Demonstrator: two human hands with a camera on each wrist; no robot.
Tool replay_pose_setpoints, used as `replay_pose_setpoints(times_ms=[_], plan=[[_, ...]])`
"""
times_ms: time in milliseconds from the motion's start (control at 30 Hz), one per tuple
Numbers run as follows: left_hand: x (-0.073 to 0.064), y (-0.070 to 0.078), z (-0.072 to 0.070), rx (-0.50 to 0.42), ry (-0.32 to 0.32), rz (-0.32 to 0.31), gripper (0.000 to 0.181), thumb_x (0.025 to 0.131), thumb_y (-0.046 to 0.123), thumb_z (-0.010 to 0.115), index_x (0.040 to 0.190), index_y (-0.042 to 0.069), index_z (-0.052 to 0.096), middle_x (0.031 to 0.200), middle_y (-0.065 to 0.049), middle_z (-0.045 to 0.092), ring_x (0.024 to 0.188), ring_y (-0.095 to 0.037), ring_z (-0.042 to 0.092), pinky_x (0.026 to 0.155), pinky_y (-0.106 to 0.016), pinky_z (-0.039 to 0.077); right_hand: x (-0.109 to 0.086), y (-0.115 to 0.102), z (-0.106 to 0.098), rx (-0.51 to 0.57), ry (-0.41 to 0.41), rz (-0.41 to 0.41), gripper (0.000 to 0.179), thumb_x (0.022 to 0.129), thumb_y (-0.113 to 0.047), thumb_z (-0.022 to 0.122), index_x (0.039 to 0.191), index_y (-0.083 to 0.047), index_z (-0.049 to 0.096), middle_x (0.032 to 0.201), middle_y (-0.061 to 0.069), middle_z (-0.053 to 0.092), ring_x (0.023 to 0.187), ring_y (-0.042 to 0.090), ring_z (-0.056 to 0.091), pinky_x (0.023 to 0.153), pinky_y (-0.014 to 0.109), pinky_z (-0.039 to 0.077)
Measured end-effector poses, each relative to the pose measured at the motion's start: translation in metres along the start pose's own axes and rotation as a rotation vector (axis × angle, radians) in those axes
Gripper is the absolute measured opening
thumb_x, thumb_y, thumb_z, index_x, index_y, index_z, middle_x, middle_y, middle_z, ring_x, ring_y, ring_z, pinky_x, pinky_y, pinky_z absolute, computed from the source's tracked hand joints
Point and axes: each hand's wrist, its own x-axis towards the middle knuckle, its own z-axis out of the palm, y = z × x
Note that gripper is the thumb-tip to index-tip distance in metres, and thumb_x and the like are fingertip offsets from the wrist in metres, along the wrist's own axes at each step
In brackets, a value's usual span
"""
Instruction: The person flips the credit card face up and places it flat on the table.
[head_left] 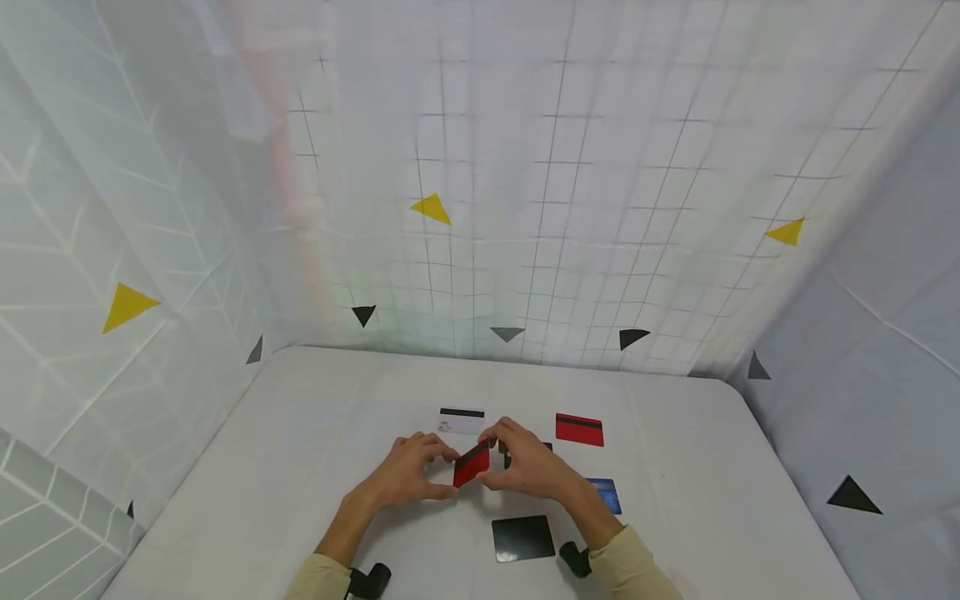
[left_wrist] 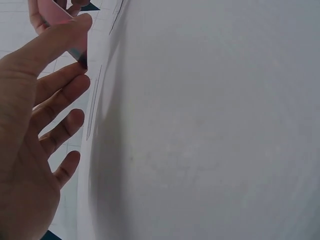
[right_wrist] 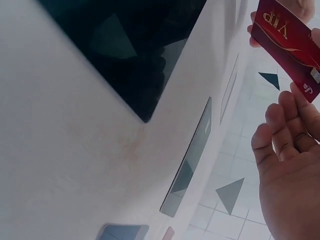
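Above the white table, both hands hold a red card (head_left: 472, 463) tilted on edge by its opposite ends. A dark stripe runs along the side facing the head camera. In the right wrist view the red card (right_wrist: 287, 42) shows gold VIP lettering and a chip. My left hand (head_left: 408, 472) pinches its left end between thumb and forefinger, the other fingers spread. At its right end, my right hand (head_left: 528, 465) pinches it with thumb and fingertips. A dark card (head_left: 550, 447) lies behind the right hand, mostly hidden.
A white card with a black stripe (head_left: 461, 422) and another red card (head_left: 579, 430) lie farther back on the table. A blue card (head_left: 606, 496) lies beside the right wrist, partly covered. Nearer is a glossy black card (head_left: 522, 539). White sheeting (head_left: 510, 250) surrounds the table.
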Motion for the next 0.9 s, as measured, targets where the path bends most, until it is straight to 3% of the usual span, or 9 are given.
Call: replay_pose_setpoints(times_ms=[233, 567, 733, 900], plan=[[0.002, 0.003, 0.002, 0.013, 0.005, 0.019, 0.048, 0.078, 0.054, 0.082, 0.118, 0.030, 0.071, 0.108, 0.016, 0.066, 0.108, -0.010, 0.054, 0.091, -0.044, 0.036, 0.000, -0.003, 0.000, 0.011, 0.011, -0.033, 0.052, 0.084, -0.043, 0.076, 0.127, -0.017, 0.060, 0.115, -0.002, 0.056, 0.105, 0.022, 0.057, 0.081, 0.029, 0.051], [0.007, 0.009, 0.002, 0.034, 0.022, 0.052, 0.047, 0.078, 0.054, 0.082, 0.117, 0.030, 0.071, 0.109, 0.017, 0.065, 0.110, -0.010, 0.056, 0.092, -0.045, 0.037, -0.001, -0.002, 0.001, 0.037, 0.069, -0.090, 0.051, 0.086, -0.040, 0.075, 0.127, -0.014, 0.058, 0.117, 0.006, 0.058, 0.103, 0.023, 0.058, 0.074, 0.025, 0.051], [0.009, 0.013, 0.003, 0.051, 0.018, 0.054, 0.047, 0.078, 0.055, 0.081, 0.117, 0.030, 0.071, 0.111, 0.018, 0.065, 0.111, -0.011, 0.057, 0.094, -0.046, 0.037, -0.001, -0.002, 0.003, 0.065, 0.071, -0.089, 0.049, 0.087, -0.038, 0.075, 0.127, -0.017, 0.057, 0.117, 0.001, 0.058, 0.103, 0.022, 0.058, 0.078, 0.030, 0.054], [0.010, 0.016, 0.004, 0.053, 0.009, 0.052, 0.045, 0.079, 0.055, 0.080, 0.115, 0.031, 0.072, 0.114, 0.017, 0.065, 0.110, -0.012, 0.057, 0.092, -0.045, 0.037, -0.002, -0.002, 0.004, 0.099, 0.065, -0.086, 0.054, 0.087, -0.037, 0.075, 0.130, -0.009, 0.055, 0.117, -0.006, 0.056, 0.109, 0.022, 0.059, 0.087, 0.038, 0.055]])
